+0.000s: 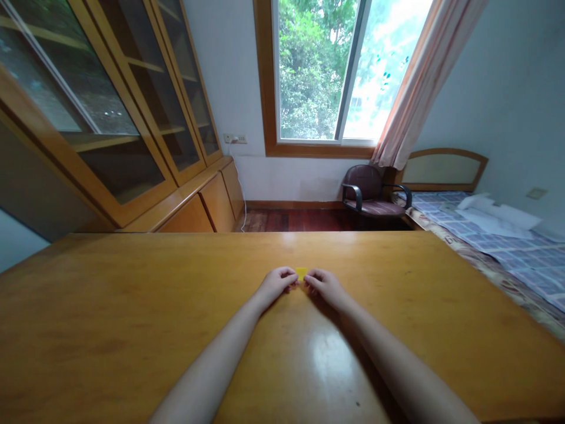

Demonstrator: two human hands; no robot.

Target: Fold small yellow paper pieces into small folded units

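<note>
A small yellow piece [301,272], perhaps folded paper, lies on the wooden table [132,306] near its middle. My left hand [276,282] pinches its left side with curled fingers. My right hand [324,286] pinches its right side the same way. Both forearms stretch out over the tabletop toward it. Most of the yellow piece is hidden between my fingertips.
A glass-fronted wooden cabinet [110,118] lines the left wall. Beyond the table's far edge are a window [326,70], a dark armchair [371,197] and a bed [498,241] with a checked cover at the right.
</note>
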